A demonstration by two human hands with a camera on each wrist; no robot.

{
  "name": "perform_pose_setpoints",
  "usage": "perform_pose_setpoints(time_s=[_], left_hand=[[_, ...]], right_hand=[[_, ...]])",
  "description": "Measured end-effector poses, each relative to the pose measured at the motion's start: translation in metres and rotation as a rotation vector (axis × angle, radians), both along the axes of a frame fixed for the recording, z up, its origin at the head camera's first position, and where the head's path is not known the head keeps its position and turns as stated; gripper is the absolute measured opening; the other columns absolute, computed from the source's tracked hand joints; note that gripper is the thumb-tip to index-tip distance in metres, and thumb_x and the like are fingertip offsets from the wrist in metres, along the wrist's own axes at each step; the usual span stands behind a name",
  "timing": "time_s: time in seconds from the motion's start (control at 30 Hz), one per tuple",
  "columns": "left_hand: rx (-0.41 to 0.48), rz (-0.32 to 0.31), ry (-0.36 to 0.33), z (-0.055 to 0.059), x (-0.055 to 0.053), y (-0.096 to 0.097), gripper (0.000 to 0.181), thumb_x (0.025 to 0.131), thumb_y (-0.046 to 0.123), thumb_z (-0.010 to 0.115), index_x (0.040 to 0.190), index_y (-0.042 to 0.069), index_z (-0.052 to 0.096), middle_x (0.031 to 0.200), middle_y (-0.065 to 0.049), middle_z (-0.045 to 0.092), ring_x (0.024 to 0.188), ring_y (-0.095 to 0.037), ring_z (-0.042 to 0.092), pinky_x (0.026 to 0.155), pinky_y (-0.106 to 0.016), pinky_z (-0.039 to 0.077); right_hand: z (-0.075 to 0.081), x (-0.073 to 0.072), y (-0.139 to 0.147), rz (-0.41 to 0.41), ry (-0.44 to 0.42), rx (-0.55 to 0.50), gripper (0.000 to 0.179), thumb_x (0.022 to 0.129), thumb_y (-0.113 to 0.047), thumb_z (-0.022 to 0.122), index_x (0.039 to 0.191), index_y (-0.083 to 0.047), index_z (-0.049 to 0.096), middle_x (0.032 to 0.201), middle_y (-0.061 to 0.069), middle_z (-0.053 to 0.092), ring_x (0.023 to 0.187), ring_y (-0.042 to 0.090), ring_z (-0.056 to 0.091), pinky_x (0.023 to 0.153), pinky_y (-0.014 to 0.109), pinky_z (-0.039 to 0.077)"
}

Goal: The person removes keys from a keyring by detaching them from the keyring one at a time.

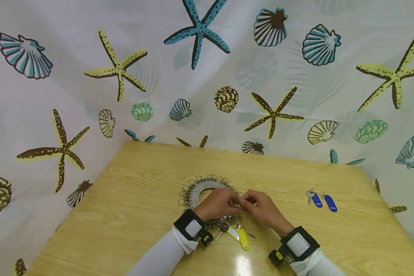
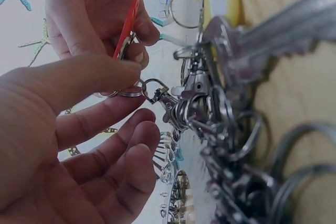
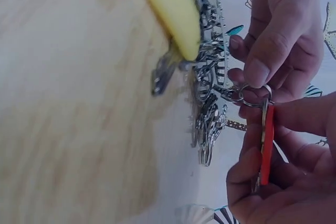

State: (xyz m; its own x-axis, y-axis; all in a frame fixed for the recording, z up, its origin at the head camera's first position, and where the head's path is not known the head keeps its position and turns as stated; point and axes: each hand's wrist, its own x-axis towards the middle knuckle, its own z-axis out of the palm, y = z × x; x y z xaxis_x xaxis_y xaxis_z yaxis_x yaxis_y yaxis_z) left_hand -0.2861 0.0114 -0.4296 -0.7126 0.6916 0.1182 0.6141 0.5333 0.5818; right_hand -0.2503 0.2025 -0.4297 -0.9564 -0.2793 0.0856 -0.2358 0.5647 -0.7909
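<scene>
Over the right edge of a ring-shaped metal plate (image 1: 194, 195) hung with many small rings and clasps, both hands meet. My left hand (image 1: 218, 204) pinches a small metal split ring (image 2: 131, 92) between thumb and index finger, its other fingers loosely bent. That ring links to one of the plate's clasps (image 2: 167, 99). My right hand (image 1: 262, 210) grips a red key tag (image 3: 268, 145), with a key lying flat along it, partly hidden by the fingers. In the right wrist view the tag's end lies at the split ring.
Below the plate, a yellow key tag (image 1: 243, 239), a yellow-edged white tag (image 1: 233, 233) and keys (image 1: 222, 230) lie on the wooden table (image 1: 141, 214). Two blue key tags (image 1: 316, 200) with a key (image 1: 309, 196) are at the right. A patterned curtain (image 1: 207, 84) surrounds the table.
</scene>
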Motion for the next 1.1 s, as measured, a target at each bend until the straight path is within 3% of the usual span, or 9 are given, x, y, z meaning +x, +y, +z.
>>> perform_pose_setpoints(time_s=[0.3,0.47,0.67,0.9,1.1], left_hand=[[0.064,0.04,-0.008,-0.0027,0.002,0.0003,0.016,0.087,0.008,0.071,0.102,0.011,0.064,0.097,-0.003,0.065,0.073,-0.003,0.056,0.066,-0.018,0.046],[0.031,0.09,-0.001,-0.0012,0.0023,0.0005,0.012,0.087,0.014,0.072,0.098,0.011,0.068,0.094,-0.003,0.066,0.075,-0.005,0.057,0.066,-0.02,0.047],[0.048,0.077,-0.007,-0.0018,0.0012,0.0022,0.009,0.088,0.02,0.072,0.093,0.013,0.073,0.088,0.002,0.068,0.07,-0.001,0.057,0.061,-0.018,0.046],[0.066,0.062,-0.027,-0.0014,0.0029,0.0033,0.016,0.091,0.021,0.069,0.104,0.014,0.073,0.086,0.006,0.066,0.069,0.0,0.056,0.06,-0.017,0.046],[0.1,0.039,-0.036,0.0002,0.0052,0.0044,0.033,0.089,0.014,0.071,0.12,0.009,0.062,0.093,-0.001,0.067,0.081,-0.008,0.063,0.069,-0.017,0.047]], right_hand=[[-0.0032,0.0023,-0.0013,-0.043,0.038,-0.034,0.008,0.095,-0.017,0.063,0.093,-0.012,0.068,0.084,0.0,0.066,0.074,0.014,0.061,0.061,0.027,0.047],[-0.0018,0.0038,-0.0009,-0.04,0.042,-0.058,0.008,0.096,-0.018,0.062,0.094,-0.012,0.067,0.083,0.001,0.065,0.073,0.015,0.06,0.06,0.027,0.047],[-0.0014,0.0036,-0.0009,-0.053,0.063,-0.062,0.007,0.096,-0.016,0.062,0.094,-0.012,0.068,0.087,0.0,0.066,0.073,0.014,0.06,0.061,0.026,0.048],[-0.0017,0.0037,0.0014,-0.047,0.063,-0.067,0.008,0.095,-0.017,0.063,0.095,-0.011,0.068,0.087,-0.001,0.066,0.071,0.013,0.058,0.06,0.026,0.047],[-0.0033,0.0046,0.0037,-0.062,0.012,-0.069,0.009,0.095,-0.018,0.063,0.094,-0.011,0.068,0.084,0.0,0.065,0.071,0.014,0.057,0.06,0.026,0.046]])
